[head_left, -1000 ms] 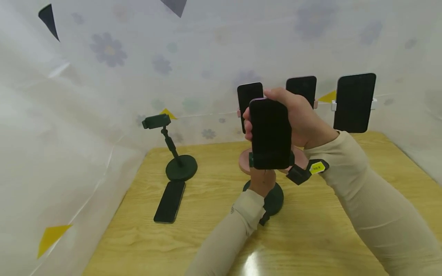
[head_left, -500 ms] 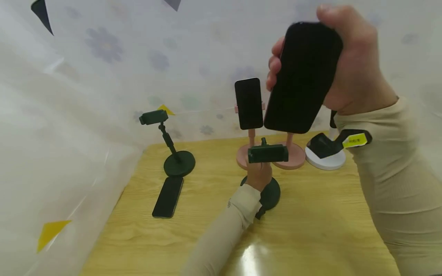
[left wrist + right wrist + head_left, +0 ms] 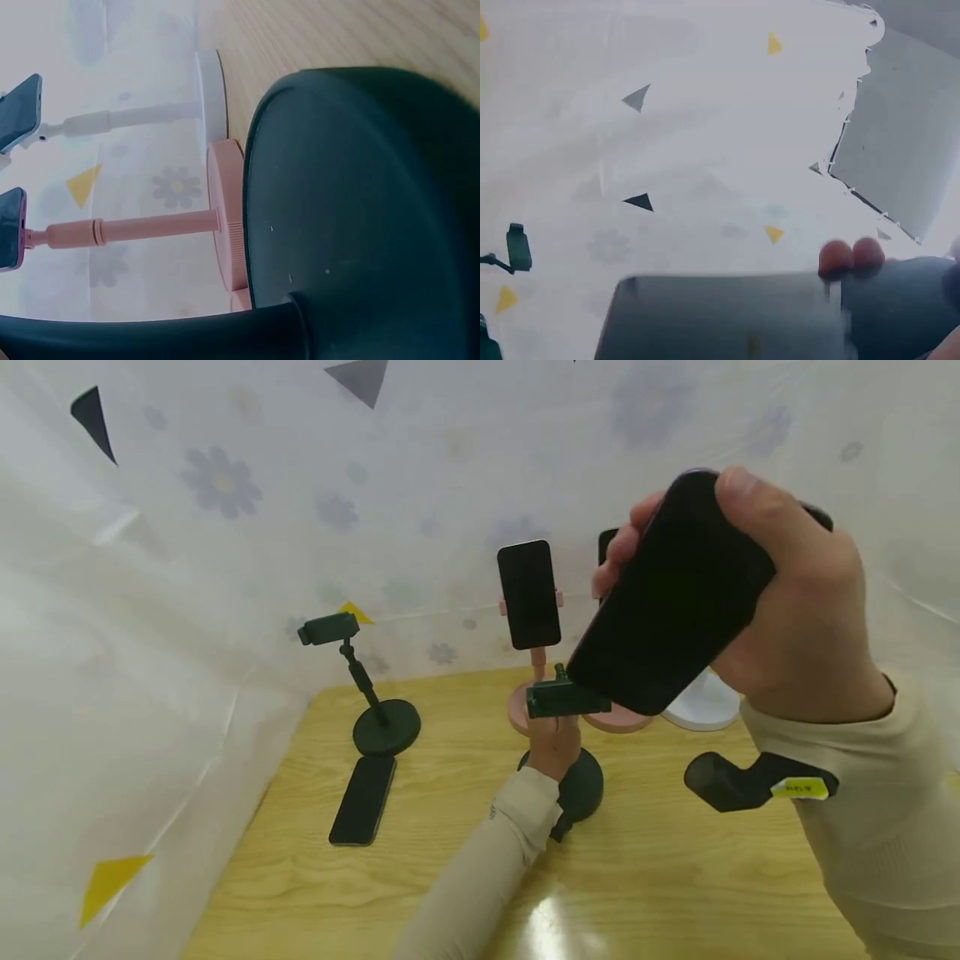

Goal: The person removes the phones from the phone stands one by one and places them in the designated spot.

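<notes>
Yellow wood grain faces the bench, which carries a bright reflection toward 6 o'clock. Clock positions refer to the head view. White sheeting, printed with flowers, rises behind the bench at 12 o'clock and along its 9 o'clock side. The sheeting bears a yellow triangle at 8 o'clock and a dark triangle at 10 o'clock.

At 10 o'clock on the bench stands the rear green stand; a flat phone lies at the 6 o'clock side of its base. At 12 o'clock, a pink stand carries an upright phone. A second pink base and a white base follow toward 2 o'clock, partly hidden.

The right grip is closed around the held phone, thumb across its upper front, fingertips at the opposite edge. The held phone extends to the 9 o'clock side of the right grip, raised above the bench and tilted, upper end toward 1 o'clock, lower end toward 7 o'clock. Its lower corner overlaps the clamp of the front green stand; contact cannot be determined. The left grip is just below that clamp; its fingers are hidden, so its closure cannot be determined.
</notes>
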A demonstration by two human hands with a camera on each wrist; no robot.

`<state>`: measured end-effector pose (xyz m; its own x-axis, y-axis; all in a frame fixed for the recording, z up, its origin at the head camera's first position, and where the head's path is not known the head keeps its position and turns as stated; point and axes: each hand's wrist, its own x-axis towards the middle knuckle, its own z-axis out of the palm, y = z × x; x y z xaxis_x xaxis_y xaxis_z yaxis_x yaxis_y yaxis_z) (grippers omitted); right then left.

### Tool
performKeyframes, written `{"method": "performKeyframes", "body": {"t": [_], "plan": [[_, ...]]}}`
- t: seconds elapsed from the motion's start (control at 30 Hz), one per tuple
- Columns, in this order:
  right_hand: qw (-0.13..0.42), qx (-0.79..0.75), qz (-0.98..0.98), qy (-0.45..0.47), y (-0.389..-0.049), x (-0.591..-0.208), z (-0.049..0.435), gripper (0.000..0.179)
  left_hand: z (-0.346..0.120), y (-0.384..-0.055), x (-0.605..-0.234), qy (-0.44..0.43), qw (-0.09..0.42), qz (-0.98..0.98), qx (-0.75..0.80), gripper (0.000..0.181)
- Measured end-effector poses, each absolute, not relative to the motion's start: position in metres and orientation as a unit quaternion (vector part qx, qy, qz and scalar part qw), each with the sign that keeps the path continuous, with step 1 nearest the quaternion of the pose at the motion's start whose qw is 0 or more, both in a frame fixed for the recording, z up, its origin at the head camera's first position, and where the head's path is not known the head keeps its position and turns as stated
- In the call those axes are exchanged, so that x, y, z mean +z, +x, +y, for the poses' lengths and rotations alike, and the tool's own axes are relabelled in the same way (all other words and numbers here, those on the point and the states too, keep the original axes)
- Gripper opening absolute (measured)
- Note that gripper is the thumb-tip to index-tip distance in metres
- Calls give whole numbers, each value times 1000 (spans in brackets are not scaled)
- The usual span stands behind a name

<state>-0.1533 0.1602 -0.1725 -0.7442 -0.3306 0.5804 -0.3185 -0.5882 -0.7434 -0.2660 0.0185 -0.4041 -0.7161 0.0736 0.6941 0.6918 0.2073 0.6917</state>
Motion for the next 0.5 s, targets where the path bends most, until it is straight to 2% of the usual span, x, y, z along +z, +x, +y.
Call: {"method": "performKeyframes", "body": {"t": [0.1, 0.2, 0.33, 0.5], "plan": [[-8, -832, 430, -349, -148, -180, 158, 42, 18, -267, -402, -275, 271, -718, -579, 43], [-6, -833, 431, -347, -148, -188, 158, 42, 17, -264, -401, -266, 263, -731, -571, 38], [7, -832, 425, -355, -152, -197, 160, 45, 17, -260, -400, -259, 253, -759, -541, 45], [9, -823, 431, -369, -154, -205, 162, 45, 20, -260, -401, -272, 269, -726, -572, 33]]}}
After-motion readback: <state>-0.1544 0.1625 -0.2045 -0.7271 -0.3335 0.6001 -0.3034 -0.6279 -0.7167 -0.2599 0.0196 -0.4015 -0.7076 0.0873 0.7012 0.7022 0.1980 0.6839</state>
